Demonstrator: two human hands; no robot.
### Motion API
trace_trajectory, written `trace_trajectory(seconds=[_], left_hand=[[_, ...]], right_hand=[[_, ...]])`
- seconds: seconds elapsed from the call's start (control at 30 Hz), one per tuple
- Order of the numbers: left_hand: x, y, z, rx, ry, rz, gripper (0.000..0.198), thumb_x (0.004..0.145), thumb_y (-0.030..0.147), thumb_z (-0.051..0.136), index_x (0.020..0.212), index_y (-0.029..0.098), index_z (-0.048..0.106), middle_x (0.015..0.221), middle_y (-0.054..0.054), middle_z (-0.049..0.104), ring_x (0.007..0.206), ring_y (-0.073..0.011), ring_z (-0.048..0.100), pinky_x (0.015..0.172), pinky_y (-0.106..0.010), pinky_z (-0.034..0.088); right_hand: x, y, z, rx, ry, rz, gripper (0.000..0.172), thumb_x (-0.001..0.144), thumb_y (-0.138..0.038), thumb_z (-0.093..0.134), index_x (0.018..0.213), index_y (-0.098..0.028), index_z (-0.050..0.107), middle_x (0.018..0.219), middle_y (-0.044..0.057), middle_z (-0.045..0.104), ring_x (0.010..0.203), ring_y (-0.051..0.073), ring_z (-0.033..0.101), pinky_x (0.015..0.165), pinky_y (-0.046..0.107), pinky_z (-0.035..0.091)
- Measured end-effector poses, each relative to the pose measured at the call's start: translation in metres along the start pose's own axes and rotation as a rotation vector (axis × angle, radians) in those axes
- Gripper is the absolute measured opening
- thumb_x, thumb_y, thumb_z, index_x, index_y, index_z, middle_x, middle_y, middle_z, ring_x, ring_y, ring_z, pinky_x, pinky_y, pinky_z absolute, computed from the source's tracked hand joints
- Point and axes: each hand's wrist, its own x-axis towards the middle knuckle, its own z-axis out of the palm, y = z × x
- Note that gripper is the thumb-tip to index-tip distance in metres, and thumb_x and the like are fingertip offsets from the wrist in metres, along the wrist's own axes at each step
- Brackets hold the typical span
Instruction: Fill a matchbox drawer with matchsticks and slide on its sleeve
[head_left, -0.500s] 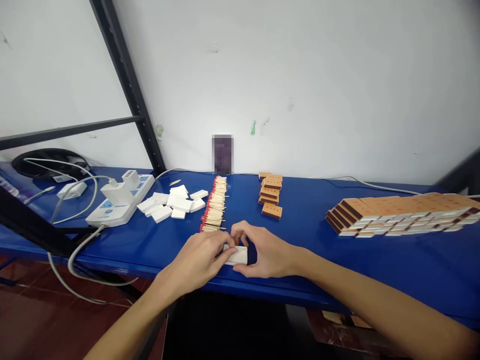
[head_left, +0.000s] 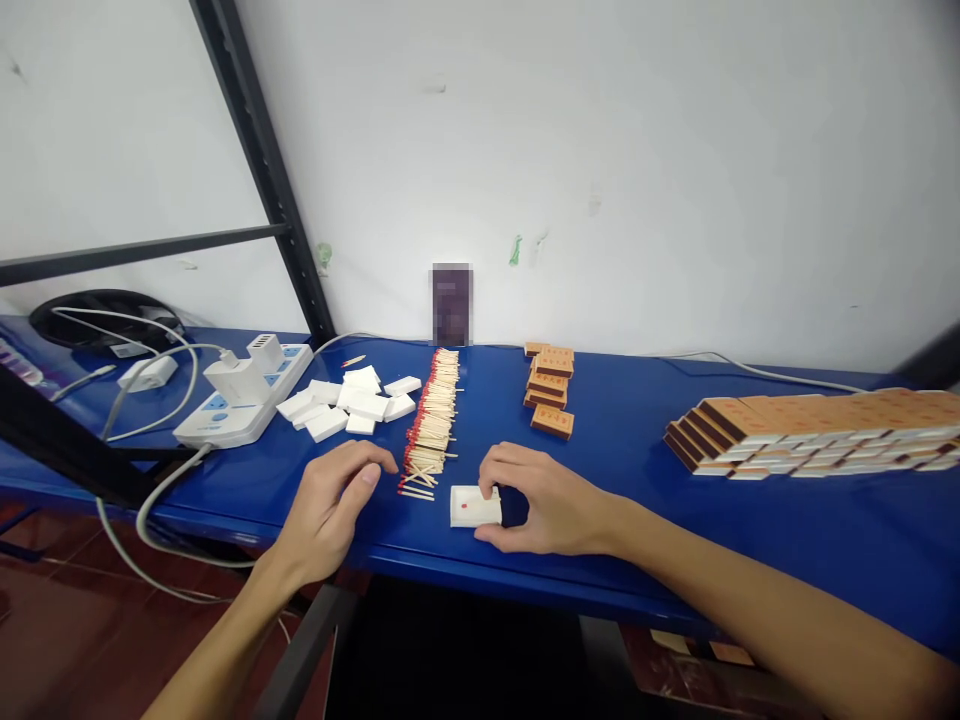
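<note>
My right hand [head_left: 540,500] pinches the right end of a small white matchbox tray [head_left: 472,506] that rests on the blue table [head_left: 675,520] near its front edge. A red match head shows inside the tray. My left hand [head_left: 330,505] hovers to the left of it, fingers loosely curled and empty, its fingertips close to the near end of a long row of red-tipped matches [head_left: 433,420].
A heap of white trays [head_left: 352,402] and a white power strip [head_left: 240,395] with cables lie at the left. A few brown matchbox sleeves [head_left: 551,388] sit behind the tray. A large stack of filled matchboxes [head_left: 817,425] fills the right. A black rack post [head_left: 262,170] rises at the back left.
My left hand has let go of the white tray and drawn back to the left, toward the near end of the match row. The right hand keeps its hold.
</note>
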Motion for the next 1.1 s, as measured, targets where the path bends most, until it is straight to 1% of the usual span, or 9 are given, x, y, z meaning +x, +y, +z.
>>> trace_trajectory(seconds=[0.1, 0.2, 0.27, 0.37, 0.43, 0.57, 0.67, 0.9, 1.1], left_hand=[[0.001, -0.001, 0.004, 0.024, -0.082, -0.072, 0.052, 0.097, 0.045, 0.016, 0.079, 0.018, 0.057, 0.065, -0.001, 0.05, 0.063, -0.0162, 0.044, 0.061, -0.029, 0.031], [0.003, -0.004, 0.007, 0.07, -0.105, -0.113, 0.052, 0.093, 0.045, 0.006, 0.075, 0.02, 0.048, 0.058, 0.001, 0.039, 0.056, -0.0163, 0.036, 0.055, -0.03, 0.025], [0.004, -0.006, 0.006, 0.105, -0.13, -0.117, 0.043, 0.09, 0.041, 0.012, 0.076, 0.02, 0.046, 0.058, 0.001, 0.04, 0.055, -0.0163, 0.038, 0.056, -0.03, 0.025], [0.005, -0.004, 0.004, 0.161, -0.222, -0.085, 0.022, 0.083, 0.032, 0.028, 0.08, 0.02, 0.046, 0.061, 0.002, 0.046, 0.057, -0.0166, 0.043, 0.059, -0.03, 0.027], [0.006, 0.0, 0.004, 0.222, -0.276, -0.066, 0.016, 0.081, 0.027, 0.035, 0.086, 0.02, 0.049, 0.063, 0.002, 0.05, 0.061, -0.0171, 0.047, 0.061, -0.03, 0.029], [0.008, 0.009, 0.006, 0.353, -0.309, -0.096, 0.019, 0.091, 0.034, 0.039, 0.099, 0.022, 0.051, 0.064, 0.004, 0.052, 0.059, -0.0164, 0.048, 0.06, -0.028, 0.028], [0.009, 0.01, 0.008, 0.385, -0.331, -0.08, 0.019, 0.092, 0.038, 0.042, 0.094, 0.024, 0.054, 0.063, 0.004, 0.05, 0.057, -0.0147, 0.047, 0.058, -0.026, 0.027], [0.008, 0.008, 0.008, 0.354, -0.329, -0.059, 0.013, 0.09, 0.034, 0.048, 0.092, 0.024, 0.056, 0.06, 0.006, 0.047, 0.057, -0.0125, 0.045, 0.056, -0.024, 0.027], [0.008, 0.005, 0.008, 0.304, -0.356, -0.046, 0.02, 0.094, 0.035, 0.046, 0.085, 0.023, 0.059, 0.061, 0.006, 0.047, 0.055, -0.0116, 0.043, 0.056, -0.024, 0.029]], right_hand=[[-0.001, 0.0, 0.0, 0.015, -0.023, 0.009, 0.018, 0.079, -0.029, 0.07, 0.082, -0.018, 0.057, 0.092, 0.004, 0.058, 0.082, 0.016, 0.053, 0.072, 0.029, 0.044], [-0.002, 0.0, -0.002, 0.031, -0.071, 0.006, 0.013, 0.083, -0.029, 0.066, 0.083, -0.018, 0.06, 0.1, 0.005, 0.057, 0.085, 0.015, 0.055, 0.073, 0.027, 0.045], [-0.002, -0.001, -0.003, 0.025, -0.105, 0.004, 0.012, 0.087, -0.03, 0.063, 0.088, -0.019, 0.063, 0.103, 0.005, 0.057, 0.085, 0.015, 0.055, 0.074, 0.027, 0.045], [-0.002, -0.002, -0.006, -0.015, -0.152, -0.004, 0.015, 0.092, -0.031, 0.057, 0.098, -0.02, 0.064, 0.106, 0.005, 0.056, 0.086, 0.015, 0.055, 0.075, 0.029, 0.045], [-0.002, -0.003, -0.008, -0.043, -0.175, -0.006, 0.017, 0.094, -0.033, 0.054, 0.101, -0.021, 0.064, 0.107, 0.006, 0.055, 0.086, 0.016, 0.055, 0.076, 0.03, 0.045], [-0.001, -0.005, -0.009, -0.051, -0.191, 0.025, 0.023, 0.093, -0.039, 0.054, 0.107, -0.022, 0.061, 0.106, 0.005, 0.054, 0.086, 0.016, 0.054, 0.077, 0.031, 0.044], [0.0, -0.006, -0.008, -0.036, -0.181, 0.06, 0.027, 0.09, -0.041, 0.059, 0.108, -0.021, 0.056, 0.101, 0.004, 0.055, 0.083, 0.017, 0.053, 0.074, 0.03, 0.043], [0.0, -0.004, -0.004, -0.012, -0.16, 0.077, 0.031, 0.085, -0.039, 0.065, 0.106, -0.021, 0.052, 0.097, 0.002, 0.056, 0.083, 0.017, 0.051, 0.074, 0.03, 0.04], [0.0, -0.006, -0.009, 0.046, -0.16, 0.066, 0.037, 0.084, -0.046, 0.065, 0.106, -0.021, 0.05, 0.098, 0.002, 0.056, 0.082, 0.016, 0.05, 0.07, 0.028, 0.039]])
